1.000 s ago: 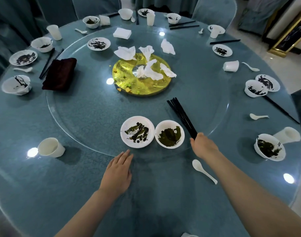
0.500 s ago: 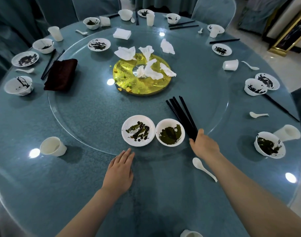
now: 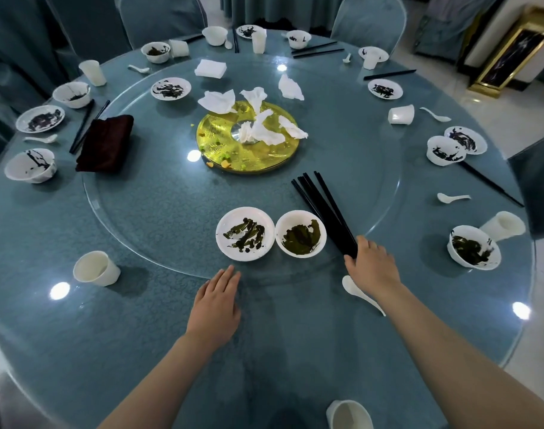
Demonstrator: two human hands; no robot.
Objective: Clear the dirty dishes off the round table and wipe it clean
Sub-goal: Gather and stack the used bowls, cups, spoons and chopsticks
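Note:
The round table [image 3: 140, 335] has a blue cloth under glass and a glass turntable [image 3: 159, 196]. My left hand [image 3: 216, 305] lies flat on the table just before the turntable's near edge. My right hand [image 3: 369, 267] touches the near ends of a fanned bundle of black chopsticks [image 3: 323, 209] that lies on the turntable; its fingers look relaxed. Left of the chopsticks sit a dirty white plate [image 3: 245, 233] and a dirty white bowl [image 3: 301, 233]. A white spoon [image 3: 362, 294] lies under my right wrist.
A dark red cloth [image 3: 105, 144] lies at the left of the turntable, and crumpled tissues [image 3: 264, 131] cover a gold disc [image 3: 233, 150]. White cups [image 3: 96, 268] [image 3: 349, 414], a soiled bowl [image 3: 473, 247], plates, spoons and chopsticks ring the table. Covered chairs [image 3: 162, 20] stand behind.
The chopsticks were bunched in my right hand's grip; they now lie fanned out on the turntable with the hand loosened at their ends. My left hand has stayed put.

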